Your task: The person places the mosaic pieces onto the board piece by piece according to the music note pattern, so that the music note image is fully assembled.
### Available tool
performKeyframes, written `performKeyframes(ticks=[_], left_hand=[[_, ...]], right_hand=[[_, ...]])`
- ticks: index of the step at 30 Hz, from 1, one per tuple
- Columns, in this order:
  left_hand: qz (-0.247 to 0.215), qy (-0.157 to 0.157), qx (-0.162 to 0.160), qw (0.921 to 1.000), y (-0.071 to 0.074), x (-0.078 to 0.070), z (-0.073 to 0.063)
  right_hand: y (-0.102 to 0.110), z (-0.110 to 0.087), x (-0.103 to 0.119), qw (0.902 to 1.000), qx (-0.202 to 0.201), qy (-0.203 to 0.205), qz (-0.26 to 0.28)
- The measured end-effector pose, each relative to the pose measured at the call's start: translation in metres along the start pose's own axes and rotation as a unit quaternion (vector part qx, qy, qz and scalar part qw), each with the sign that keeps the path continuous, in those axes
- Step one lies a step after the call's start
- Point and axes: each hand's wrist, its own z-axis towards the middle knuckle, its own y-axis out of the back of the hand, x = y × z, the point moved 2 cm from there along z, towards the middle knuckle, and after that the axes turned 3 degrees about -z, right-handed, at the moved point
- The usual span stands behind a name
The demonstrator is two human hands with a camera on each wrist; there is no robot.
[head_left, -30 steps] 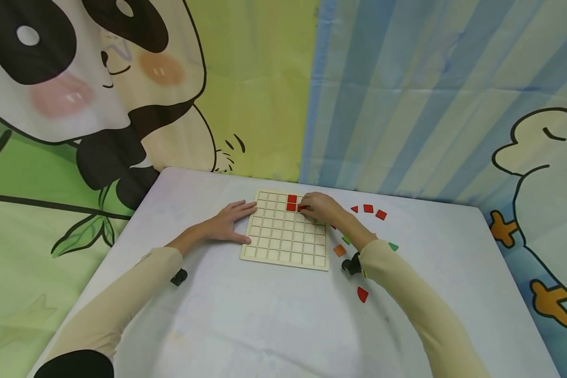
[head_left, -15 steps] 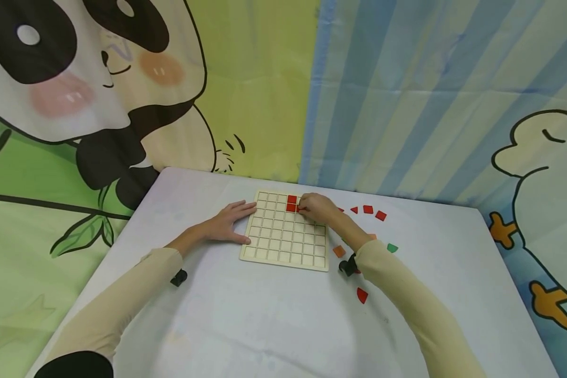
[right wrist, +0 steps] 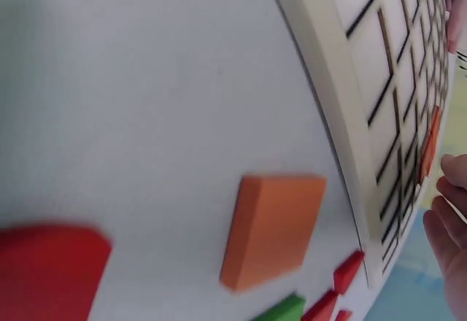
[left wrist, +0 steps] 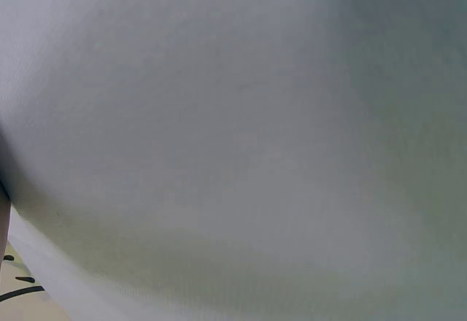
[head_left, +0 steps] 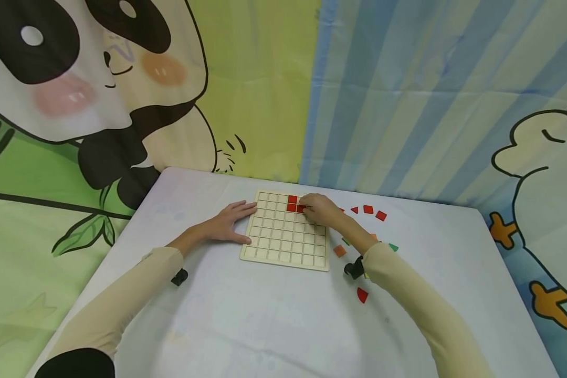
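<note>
A pale wooden grid board [head_left: 283,255] lies on the white table. My left hand [head_left: 227,223] rests spread at its left edge, fingertips on the rim. In the board's upper part, red square tiles [head_left: 291,207] sit in cells, two stacked in one column and a third red tile [head_left: 300,209] right of the lower one. My right hand [head_left: 320,210] is over the board's upper right, fingertips right at that third tile. In the right wrist view the fingers [right wrist: 444,226] are loosely bent beside the red tiles [right wrist: 430,146], with nothing visible between them.
Right of the board lie loose pieces: an orange square [head_left: 339,251], red squares [head_left: 368,209], a small red triangle [head_left: 354,210], a green piece [head_left: 394,247] and a red quarter-round [head_left: 362,295]. The right forearm [head_left: 406,289] covers some others. A printed curtain [head_left: 406,105] hangs behind the table.
The third red tile, earlier mostly covered by the right fingers, now shows flat in its cell. My right hand has shifted slightly right. The left hand stays put.
</note>
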Motion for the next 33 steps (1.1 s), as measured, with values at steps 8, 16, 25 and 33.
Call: performKeyframes(ticks=[8, 16, 25, 33], left_hand=[[-0.001, 0.006, 0.002, 1.0000, 0.000, -0.003, -0.003], [0.000, 0.006, -0.003, 1.0000, -0.001, -0.003, -0.002], [-0.002, 0.007, 0.003, 1.0000, 0.000, -0.003, -0.001], [0.001, 0.003, 0.004, 1.0000, 0.000, -0.002, -0.001]], right_hand=[[0.030, -0.041, -0.010, 0.9995, -0.001, -0.032, -0.003], [0.019, -0.091, -0.036, 0.9917, -0.018, -0.126, 0.013], [0.006, -0.114, -0.044, 0.9787, -0.053, -0.198, 0.009], [0.001, -0.112, -0.045, 0.9784, -0.067, -0.193, -0.033]])
